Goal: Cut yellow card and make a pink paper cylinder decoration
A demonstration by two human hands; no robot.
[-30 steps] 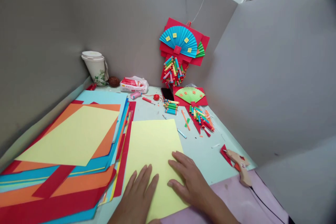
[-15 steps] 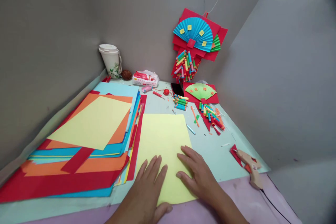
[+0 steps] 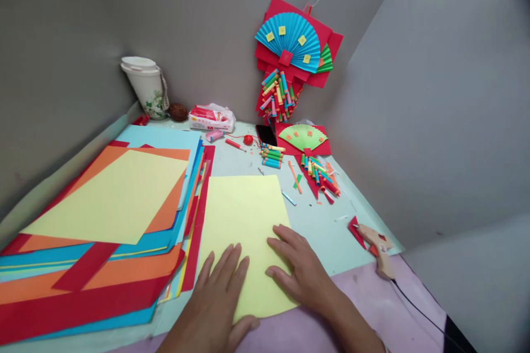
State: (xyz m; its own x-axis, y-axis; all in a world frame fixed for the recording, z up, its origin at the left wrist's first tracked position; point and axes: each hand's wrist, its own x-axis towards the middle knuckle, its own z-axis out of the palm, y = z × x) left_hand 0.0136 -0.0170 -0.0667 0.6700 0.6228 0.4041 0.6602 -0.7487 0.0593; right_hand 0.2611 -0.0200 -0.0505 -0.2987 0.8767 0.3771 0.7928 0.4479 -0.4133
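Note:
A sheet of pale yellow paper [image 3: 246, 209] lies flat in front of me. My left hand [image 3: 221, 298] rests on its lower left part, palm down, fingers stretched forward and thumb out to the side near the paper's front edge. On the right side of the same sheet lies my right hand [image 3: 302, 270], fingers spread and pointing left. Neither hand holds anything. To the left is a stack of coloured paper [image 3: 136, 281] in red, orange, blue and yellow, with another yellow sheet [image 3: 116, 193] on top.
A glue gun [image 3: 381, 251] with a cord lies at right. Small paper rolls [image 3: 272, 155], a green paper fan [image 3: 304, 137], a phone [image 3: 265, 135], a tissue pack [image 3: 212, 117] and a lidded cup [image 3: 147, 88] stand farther back. A red paper decoration with a blue fan [image 3: 290, 38] hangs behind.
The whole view has shifted, so things appear farther left and slightly higher. Both hands stay flat on the yellow sheet in nearly the same pose.

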